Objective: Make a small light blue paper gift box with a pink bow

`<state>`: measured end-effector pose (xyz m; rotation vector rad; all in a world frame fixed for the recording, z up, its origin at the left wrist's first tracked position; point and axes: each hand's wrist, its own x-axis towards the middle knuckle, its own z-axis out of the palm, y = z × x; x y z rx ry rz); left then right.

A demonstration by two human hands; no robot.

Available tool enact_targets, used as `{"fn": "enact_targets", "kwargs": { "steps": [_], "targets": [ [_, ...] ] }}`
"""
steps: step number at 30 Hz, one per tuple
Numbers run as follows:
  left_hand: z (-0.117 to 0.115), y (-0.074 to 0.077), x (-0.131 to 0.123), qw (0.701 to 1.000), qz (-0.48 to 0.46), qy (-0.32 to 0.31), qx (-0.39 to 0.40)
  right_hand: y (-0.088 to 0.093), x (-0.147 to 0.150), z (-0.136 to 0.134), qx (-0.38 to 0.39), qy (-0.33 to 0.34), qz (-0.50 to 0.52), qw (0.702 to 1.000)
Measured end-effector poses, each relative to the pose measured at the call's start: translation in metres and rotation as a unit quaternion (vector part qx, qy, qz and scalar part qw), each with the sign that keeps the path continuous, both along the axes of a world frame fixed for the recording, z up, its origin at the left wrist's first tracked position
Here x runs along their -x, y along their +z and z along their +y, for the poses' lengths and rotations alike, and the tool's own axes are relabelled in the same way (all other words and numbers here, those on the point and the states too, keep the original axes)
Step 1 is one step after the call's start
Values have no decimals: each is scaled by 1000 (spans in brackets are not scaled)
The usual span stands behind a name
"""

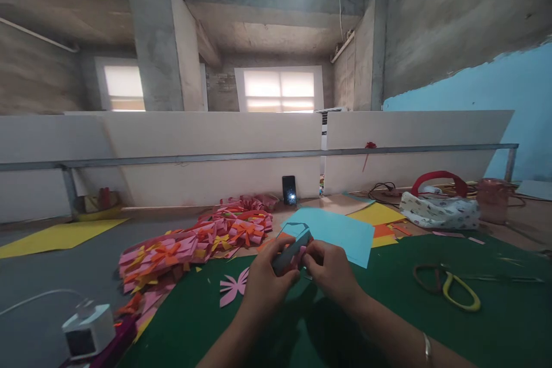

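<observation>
My left hand (269,276) is wrapped round a grey-blue stapler (291,254), which points up and away over the green mat (198,328). At the stapler's near side my right hand (330,267) pinches a small piece of pink paper (298,257), partly hidden by the fingers. A cut pink paper shape (233,287) with several pointed petals lies on the mat, just left of my left hand. Beyond both hands is a sheet of light-blue paper (332,230).
Pink, orange and yellow paper flowers (207,236) are heaped at left. Scissors (461,293) lie on the mat at right. A phone (289,190) leans on the back board. A tissue pouch (440,210), a yellow sheet (60,237) and a white charger (88,330) lie around.
</observation>
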<state>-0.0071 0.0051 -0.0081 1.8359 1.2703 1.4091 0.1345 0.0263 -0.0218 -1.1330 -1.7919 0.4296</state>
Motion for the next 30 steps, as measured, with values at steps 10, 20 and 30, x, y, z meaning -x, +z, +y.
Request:
{"fn": "enact_targets", "kwargs": {
  "steps": [10, 20, 30],
  "targets": [
    [0, 0, -4, 997, 34, 45, -61, 3, 2, -3, 1, -41, -26, 999],
    [-1, -1, -4, 998, 1, 41, -50, 5, 2, -8, 10, -10, 22, 1000],
    [-4, 0, -9, 996, -57, -31, -57, 7, -3, -2, 35, -45, 9, 998]
  ]
}}
